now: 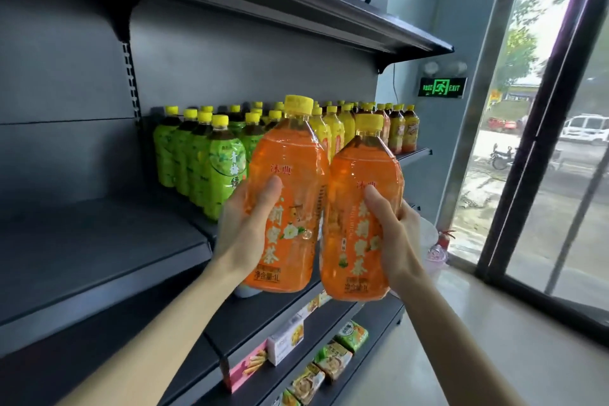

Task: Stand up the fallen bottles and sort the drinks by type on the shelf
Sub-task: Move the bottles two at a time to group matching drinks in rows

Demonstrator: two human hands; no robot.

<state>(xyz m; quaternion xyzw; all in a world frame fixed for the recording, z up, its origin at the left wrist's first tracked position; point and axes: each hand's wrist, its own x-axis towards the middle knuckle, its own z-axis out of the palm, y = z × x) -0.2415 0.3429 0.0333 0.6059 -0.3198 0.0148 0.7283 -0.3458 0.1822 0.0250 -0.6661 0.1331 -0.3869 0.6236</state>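
Centre of the frame, the left hand's fingers (pixel 271 189) are curled round the lower half of one big orange bottle (pixel 290 155), thumb across the label and the rest hidden behind it; the left hand (pixel 245 231) cups it from the frame's left. Just right of it, the right hand (pixel 397 237) wraps a second orange bottle (pixel 362 175) the same way, thumb on the front. Both bottles are upright, yellow caps up, touching side by side, lifted in front of the shelf (pixel 263 316) rather than standing on it. Held as a pair, they look meant to go down together as one type. Behind them stand green bottles (pixel 214 161) at mid-left, then yellow bottles (pixel 333 130) and darker bottles (pixel 407 128) toward the right. These rows sit grouped by kind, so I judge the orange pair needs its own spot.
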